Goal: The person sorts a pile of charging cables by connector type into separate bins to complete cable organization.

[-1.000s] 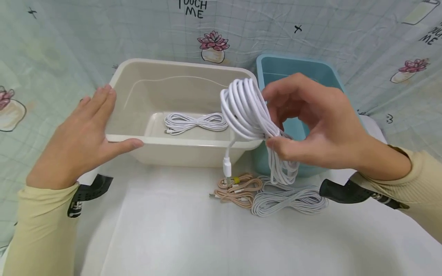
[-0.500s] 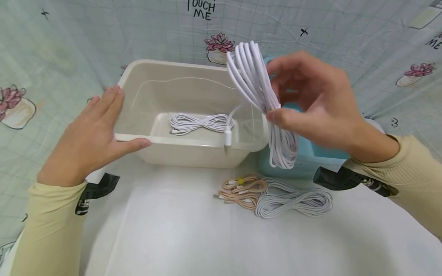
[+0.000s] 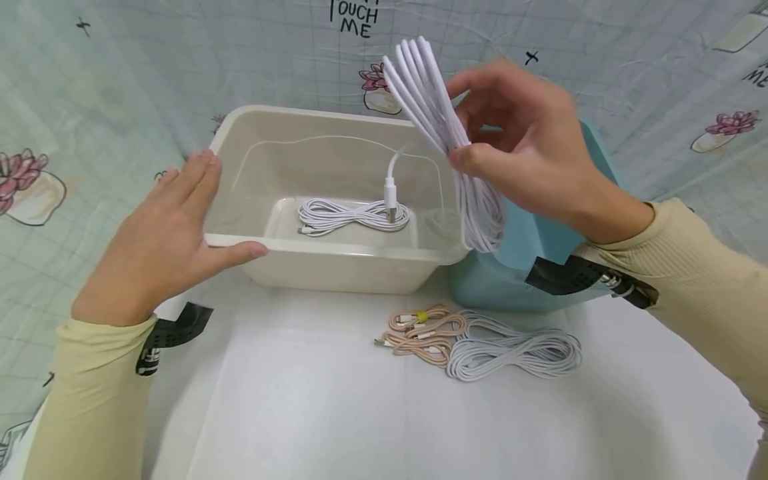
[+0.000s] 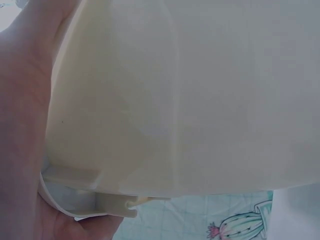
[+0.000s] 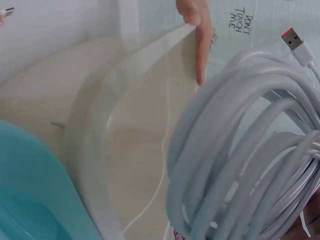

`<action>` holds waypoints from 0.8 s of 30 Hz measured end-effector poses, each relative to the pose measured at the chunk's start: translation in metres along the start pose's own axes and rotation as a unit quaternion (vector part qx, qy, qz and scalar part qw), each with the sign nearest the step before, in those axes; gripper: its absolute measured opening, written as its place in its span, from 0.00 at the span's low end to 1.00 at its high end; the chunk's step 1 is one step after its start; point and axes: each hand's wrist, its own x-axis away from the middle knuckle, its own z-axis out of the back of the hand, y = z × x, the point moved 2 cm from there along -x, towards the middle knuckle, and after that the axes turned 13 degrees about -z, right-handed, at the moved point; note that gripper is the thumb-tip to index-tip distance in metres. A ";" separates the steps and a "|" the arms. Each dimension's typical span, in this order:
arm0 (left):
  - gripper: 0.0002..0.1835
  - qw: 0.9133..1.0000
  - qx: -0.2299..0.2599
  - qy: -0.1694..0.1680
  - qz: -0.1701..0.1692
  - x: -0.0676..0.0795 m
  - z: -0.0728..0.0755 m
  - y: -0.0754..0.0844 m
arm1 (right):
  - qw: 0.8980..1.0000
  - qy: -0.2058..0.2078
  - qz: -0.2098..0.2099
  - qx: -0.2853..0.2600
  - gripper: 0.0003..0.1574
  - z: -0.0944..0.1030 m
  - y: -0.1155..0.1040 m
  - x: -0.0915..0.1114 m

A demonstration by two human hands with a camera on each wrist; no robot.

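Note:
My right hand (image 3: pixel 522 140) pinches a coiled white USB cable (image 3: pixel 429 100) at its middle, above the right end of the cream bin (image 3: pixel 336 267). The USB plug (image 3: pixel 390 193) hangs from the coil on a short free length; its orange-tipped metal end shows in the right wrist view. On the bin's floor lies another white cable (image 3: pixel 336 215), bundled in a figure-eight. My left hand (image 3: pixel 150 240) rests on the bin's left rim, fingers straight along the side and thumb along the front edge. In the left wrist view, the bin's outer wall (image 4: pixel 200 100) fills most of the picture.
A blue bin (image 3: pixel 504 287) stands right of the cream one, partly behind my right arm. In front lie peach-coloured cables (image 3: pixel 429 333) with a yellow tie and a large white cable bundle (image 3: pixel 516 353), on a white tabletop (image 3: pixel 324 400). A patterned cloth (image 3: pixel 288 53) hangs behind.
My right hand has lifted the coiled cable up and away from me, then slightly left. Its dangling plug has moved from before the cream bin to over its inside. My left hand stays on the rim.

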 end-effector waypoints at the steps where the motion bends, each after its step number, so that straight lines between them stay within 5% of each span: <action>1: 0.66 1.000 0.000 0.000 0.001 0.000 0.000 0.000 | 1.000 0.002 -0.001 0.015 0.30 0.000 0.000 -0.002; 24: 0.67 1.000 0.001 -0.003 0.005 0.005 0.003 -0.001 | 0.993 -0.009 -0.053 0.102 0.29 -0.029 0.007 -0.048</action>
